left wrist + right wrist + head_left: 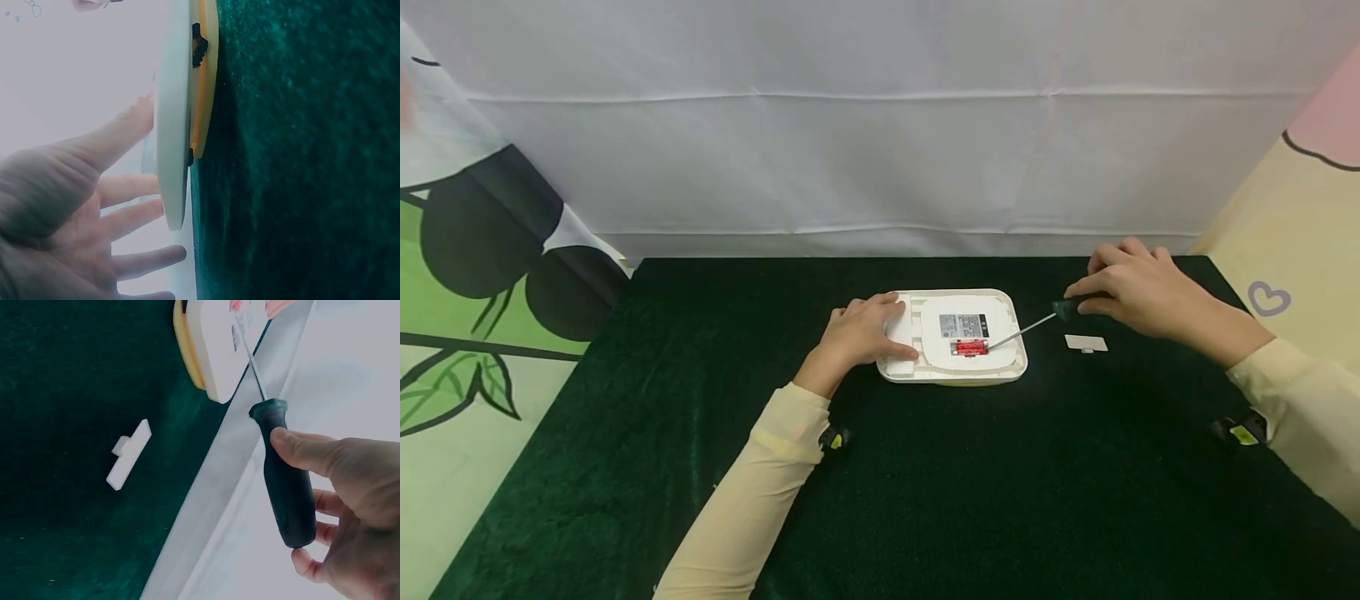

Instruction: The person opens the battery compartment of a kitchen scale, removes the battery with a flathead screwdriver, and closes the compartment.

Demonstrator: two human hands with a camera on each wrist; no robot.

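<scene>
A white, rounded device (937, 377) lies on the dark green cloth, its face with a printed label (964, 325) and a small battery compartment turned up. Red batteries (970, 347) sit in that compartment. Across the device's left end rests my left hand (859, 333), thumb on the white face and fingers spread toward the far edge; the left wrist view shows those fingers mostly straight. My right hand (1131, 287) grips the dark handle of a screwdriver (287, 481), thumb along its side. The slanting metal shaft ends at the right end of the batteries.
Right of the device lies a small white battery cover (1086, 342) with a tab. A yellow layer (206, 81) shows beneath the device's white edge. White cloth (850, 167) hangs behind the green tabletop (925, 483), and printed panels flank both sides.
</scene>
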